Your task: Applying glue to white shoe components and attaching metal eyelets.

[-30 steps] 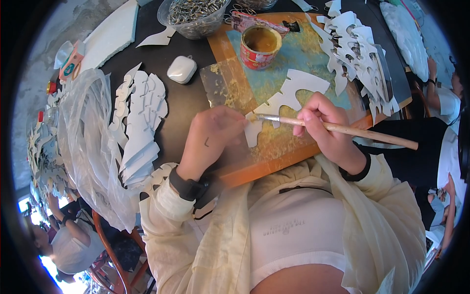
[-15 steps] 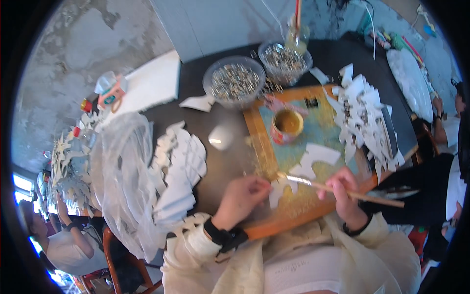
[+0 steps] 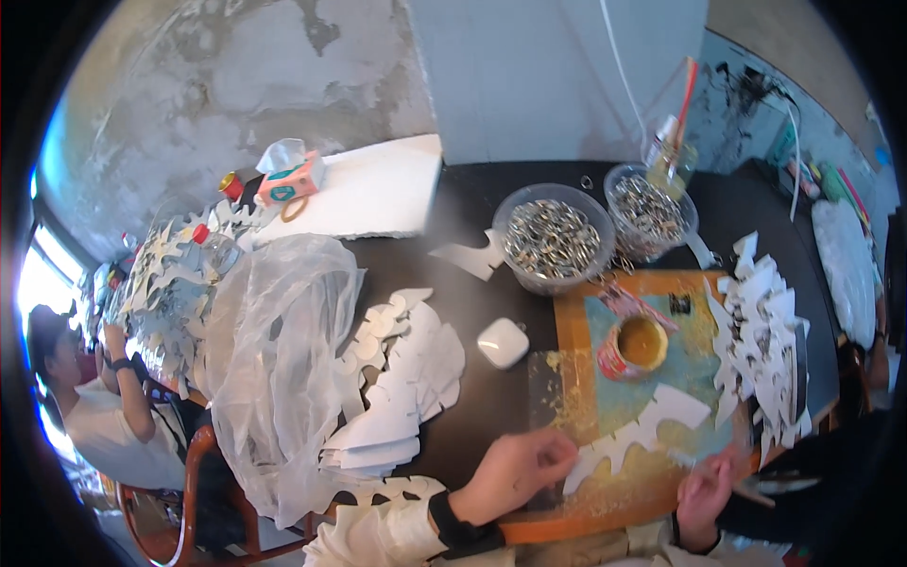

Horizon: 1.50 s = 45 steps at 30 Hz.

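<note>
White notched strip lies at lower right, the curled left hand at its end, grip unclear; the blurred right hand seemingly pinches a pale wooden stick. Apparent brushwork next calls for a steady strip.

Head camera: left fisheye, head-worn
Left hand, right hand: near, low in view
Table: below, seen slantwise
Wall: faced beyond, farther off

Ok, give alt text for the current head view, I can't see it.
A person's left hand at the left end of a notched white cutout on a smeared board; blurred right hand to the right. Beyond stand a red pot and two tubs of metal pieces.
</note>
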Each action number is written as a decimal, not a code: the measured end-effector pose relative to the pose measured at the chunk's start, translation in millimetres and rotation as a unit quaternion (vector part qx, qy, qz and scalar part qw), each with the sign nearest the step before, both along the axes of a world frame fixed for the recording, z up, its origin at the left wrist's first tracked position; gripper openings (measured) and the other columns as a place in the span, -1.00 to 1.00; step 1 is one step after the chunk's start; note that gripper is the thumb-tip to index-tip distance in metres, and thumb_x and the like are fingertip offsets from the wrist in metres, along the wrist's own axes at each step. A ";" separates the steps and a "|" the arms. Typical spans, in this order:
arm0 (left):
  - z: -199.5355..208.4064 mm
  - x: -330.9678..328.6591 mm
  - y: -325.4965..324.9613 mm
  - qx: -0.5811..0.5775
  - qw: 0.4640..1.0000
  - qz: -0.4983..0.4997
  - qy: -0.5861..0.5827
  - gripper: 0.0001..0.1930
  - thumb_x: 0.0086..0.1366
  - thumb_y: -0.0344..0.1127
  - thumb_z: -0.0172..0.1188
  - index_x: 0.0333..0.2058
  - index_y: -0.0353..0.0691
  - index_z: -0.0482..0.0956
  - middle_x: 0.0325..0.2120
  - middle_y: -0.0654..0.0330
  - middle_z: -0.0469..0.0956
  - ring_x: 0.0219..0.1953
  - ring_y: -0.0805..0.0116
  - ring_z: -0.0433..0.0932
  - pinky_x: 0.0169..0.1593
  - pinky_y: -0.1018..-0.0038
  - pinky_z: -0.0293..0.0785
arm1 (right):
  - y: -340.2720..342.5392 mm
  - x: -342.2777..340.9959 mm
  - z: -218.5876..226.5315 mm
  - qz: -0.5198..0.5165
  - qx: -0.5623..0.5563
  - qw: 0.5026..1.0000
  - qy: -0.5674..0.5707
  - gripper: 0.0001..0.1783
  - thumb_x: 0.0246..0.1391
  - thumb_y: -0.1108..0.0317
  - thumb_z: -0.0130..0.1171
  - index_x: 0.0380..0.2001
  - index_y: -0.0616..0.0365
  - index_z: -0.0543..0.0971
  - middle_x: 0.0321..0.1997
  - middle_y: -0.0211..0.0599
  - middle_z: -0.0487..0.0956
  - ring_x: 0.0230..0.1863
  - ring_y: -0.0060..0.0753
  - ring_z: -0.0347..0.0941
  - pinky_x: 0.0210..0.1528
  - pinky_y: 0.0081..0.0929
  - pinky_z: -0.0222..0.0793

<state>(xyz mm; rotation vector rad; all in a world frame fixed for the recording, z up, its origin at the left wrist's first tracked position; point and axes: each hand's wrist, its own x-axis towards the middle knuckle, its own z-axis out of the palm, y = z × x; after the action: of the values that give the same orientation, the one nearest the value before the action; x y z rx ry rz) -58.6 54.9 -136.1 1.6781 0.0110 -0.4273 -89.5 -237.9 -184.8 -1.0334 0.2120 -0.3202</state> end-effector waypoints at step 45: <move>-3.8 4.3 -11.4 -0.001 0.994 0.072 0.081 -0.87 0.16 -0.48 0.30 -0.33 -0.36 0.55 -0.54 0.28 0.56 -0.58 0.67 0.42 -0.52 0.73 0.32 | -3.5 30.3 83.7 0.184 -0.257 0.943 -0.106 -0.66 0.36 0.13 -0.30 -0.39 0.15 0.24 -0.69 -0.35 0.27 -0.80 -0.58 0.15 -0.76 -0.60 0.21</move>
<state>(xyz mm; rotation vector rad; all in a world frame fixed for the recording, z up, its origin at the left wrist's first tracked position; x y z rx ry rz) -54.4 43.6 -139.9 1.6240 0.2502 -0.4536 -59.2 -241.5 -101.1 -1.5146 -0.2766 -0.1442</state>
